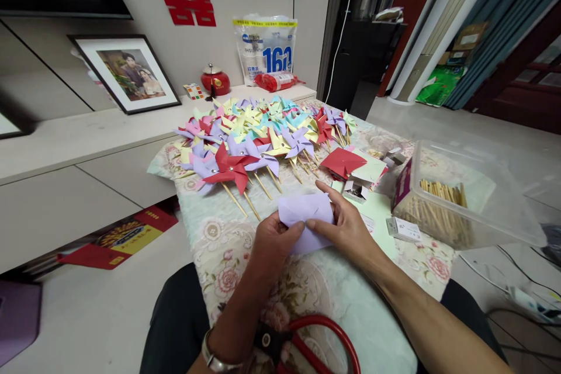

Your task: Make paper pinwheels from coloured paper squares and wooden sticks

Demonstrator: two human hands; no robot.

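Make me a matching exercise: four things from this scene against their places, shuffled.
1. Purple paper
2. Red-handled scissors
3. Wooden sticks
4. Framed photo

A. In the clear box
B. Standing on the white cabinet
C. At the picture's bottom edge
D. Held by the left hand and right hand

Pairs: 1-D; 2-C; 3-A; 4-B

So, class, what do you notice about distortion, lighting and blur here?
Head view: the plastic box looks stretched toward the right edge, the photo frame tilted; head view: soft, fairly even light on the pinwheels, while the black cabinet sinks into darkness; head view: the power strip looks soft.
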